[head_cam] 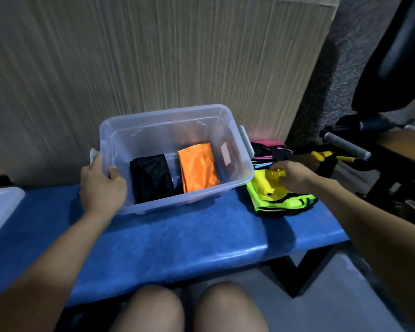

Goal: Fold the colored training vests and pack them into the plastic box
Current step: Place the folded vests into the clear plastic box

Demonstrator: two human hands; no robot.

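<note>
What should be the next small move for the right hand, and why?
Probably lift the yellow vest off the pile and bring it to the bench for folding. The right hand already pinches it, the left hand steadies the plastic box, and only the black vest and orange vest lie inside.

Beside the plastic box (235, 178), the right hand (291, 174) covers part of the yellow vest (264, 185); its fingertips are blurred. The box lid (0, 207) is cut off left of the box.

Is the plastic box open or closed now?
Open: the plastic box has no lid on, and the folded black vest and orange vest show inside.
</note>
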